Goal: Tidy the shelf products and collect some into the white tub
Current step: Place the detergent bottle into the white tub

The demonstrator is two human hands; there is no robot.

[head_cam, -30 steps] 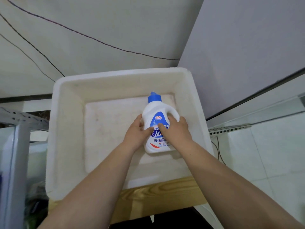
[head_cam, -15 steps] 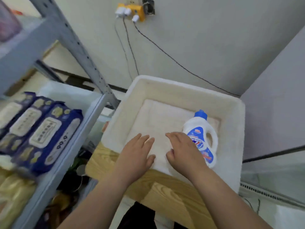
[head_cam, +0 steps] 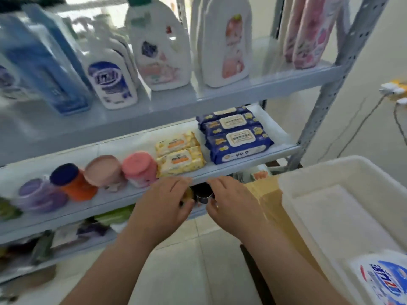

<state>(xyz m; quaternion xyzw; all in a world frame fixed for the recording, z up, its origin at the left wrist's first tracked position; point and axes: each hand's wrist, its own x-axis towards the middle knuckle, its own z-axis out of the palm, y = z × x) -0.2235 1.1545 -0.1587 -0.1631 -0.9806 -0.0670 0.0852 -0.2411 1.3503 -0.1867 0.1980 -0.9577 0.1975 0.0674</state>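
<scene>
The white tub (head_cam: 312, 172) stands at the right on a wooden stand, with a white detergent bottle (head_cam: 383, 280) with a blue label lying in its near corner. My left hand (head_cam: 163, 205) and my right hand (head_cam: 233, 201) hover empty in front of the grey shelf (head_cam: 220, 175), fingers relaxed, just below its middle board's front edge. On that board sit yellow wipe packs (head_cam: 179, 155), blue wipe packs (head_cam: 235, 135) and round jars, one pink-lidded (head_cam: 138, 168). The upper board carries white bottles (head_cam: 158, 45) and a pump bottle (head_cam: 110, 80).
A wooden stand (head_cam: 264, 194) holds the tub. A dark can (head_cam: 203, 195) sits behind my hands on a lower board. A steel upright (head_cam: 326, 89) rises beside the tub. Cables and a yellow power strip (head_cam: 396, 89) hang on the right wall. Pale tiled floor lies below.
Both hands let go of the detergent bottle in the tub and came out empty. My view swung left from the tub to the shelf, where the hands now hover.
</scene>
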